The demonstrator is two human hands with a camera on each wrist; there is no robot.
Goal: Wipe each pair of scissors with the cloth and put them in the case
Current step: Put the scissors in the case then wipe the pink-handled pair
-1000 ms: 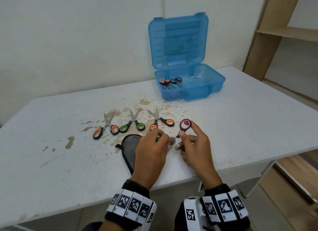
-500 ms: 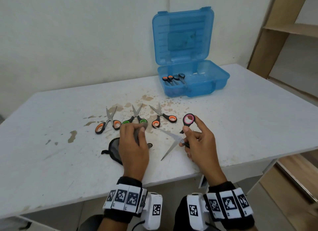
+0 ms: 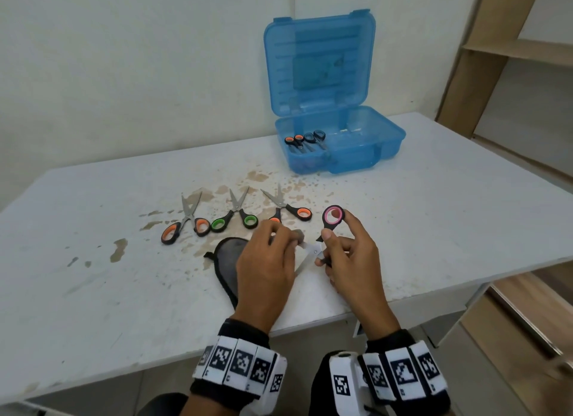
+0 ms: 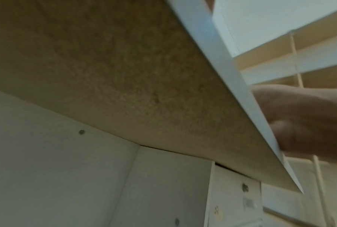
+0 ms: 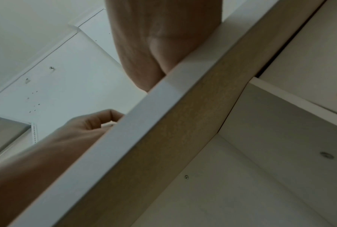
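Toward the table's (image 3: 93,291) left, two orange-handled scissors (image 3: 185,225) and green-handled scissors (image 3: 234,217) lying in a row, blades open; near the front edge, dark cloth (image 3: 228,260) under the left hand (image 3: 266,266), fingers pinching cloth on a blade; pink-handled scissors (image 3: 332,216) gripped open in the curled right hand (image 3: 350,260); by the back edge, open blue case (image 3: 366,155) holding two pairs.

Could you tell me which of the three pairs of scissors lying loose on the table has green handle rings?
The middle pair: its rings are green, while the pairs to its left and right have orange ones.
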